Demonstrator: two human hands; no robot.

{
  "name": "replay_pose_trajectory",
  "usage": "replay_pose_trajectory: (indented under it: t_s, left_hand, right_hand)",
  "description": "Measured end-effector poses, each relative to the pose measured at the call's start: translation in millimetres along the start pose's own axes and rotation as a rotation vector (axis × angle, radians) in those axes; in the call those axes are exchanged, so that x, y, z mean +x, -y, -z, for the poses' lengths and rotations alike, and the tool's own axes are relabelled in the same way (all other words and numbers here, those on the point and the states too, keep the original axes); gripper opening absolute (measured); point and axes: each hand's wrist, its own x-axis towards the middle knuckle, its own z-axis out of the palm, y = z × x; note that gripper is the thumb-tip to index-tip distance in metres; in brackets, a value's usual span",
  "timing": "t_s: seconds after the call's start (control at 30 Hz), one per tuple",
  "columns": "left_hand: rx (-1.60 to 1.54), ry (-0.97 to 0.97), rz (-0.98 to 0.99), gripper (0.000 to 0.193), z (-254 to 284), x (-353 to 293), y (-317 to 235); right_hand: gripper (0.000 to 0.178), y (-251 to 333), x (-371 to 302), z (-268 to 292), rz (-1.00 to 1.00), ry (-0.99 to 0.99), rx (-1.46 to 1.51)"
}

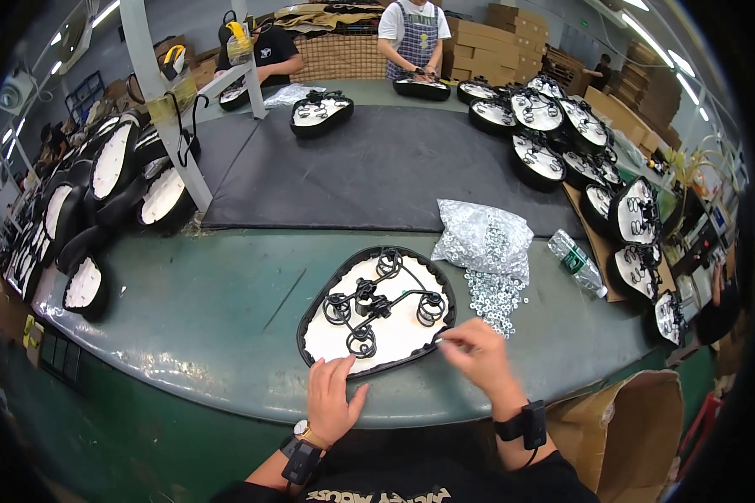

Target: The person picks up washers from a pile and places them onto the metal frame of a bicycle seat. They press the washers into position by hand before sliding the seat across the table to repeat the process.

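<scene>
"since our left hand (331, 404) lies with its fingers loosely apart at the seat (397, 329), are we steadying it?"

"we think so: the fingertips reach its near rim (394, 364) and clamp nothing, probably so it can't slide toward us."

"and our right hand (481, 356)?"

"finger and thumb together on a small piece (439, 340) by the seat's right edge. it's too tiny for us to name."

"where is the seat?"

"on the green table (193, 310), right before us, white face up, which leaves the springs (430, 308) within reach of both hands."

"why are the nuts (493, 306) there?"

"they spill from the clear bag (482, 230), near the right hand; we'd guess that saves reaching. the bottle (577, 261) lies beyond, likely out of our way."

"farther off?"

"a dark mat (377, 168), perhaps against scuffs. to its right we see sprung seats (535, 157) heaped, maybe to save room, and at its far edge a co-worker (413, 38) over another seat (422, 89)."
</scene>
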Motion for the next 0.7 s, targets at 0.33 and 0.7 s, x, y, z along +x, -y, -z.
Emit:
replay_pose_trajectory:
  t_s: [0.33, 0.7]
  left_hand:
    - [0.125, 0.099, -0.094, 0.061, 7, 20, 0]
    - [-0.048, 0.072, -0.029, 0.054, 8, 28, 6]
  right_hand:
    - [0.012, 18, 18, -53, 0.166, 0.344, -0.188]
    - [0.019, 3, 62, -72, 0.140, 0.739, -0.177]
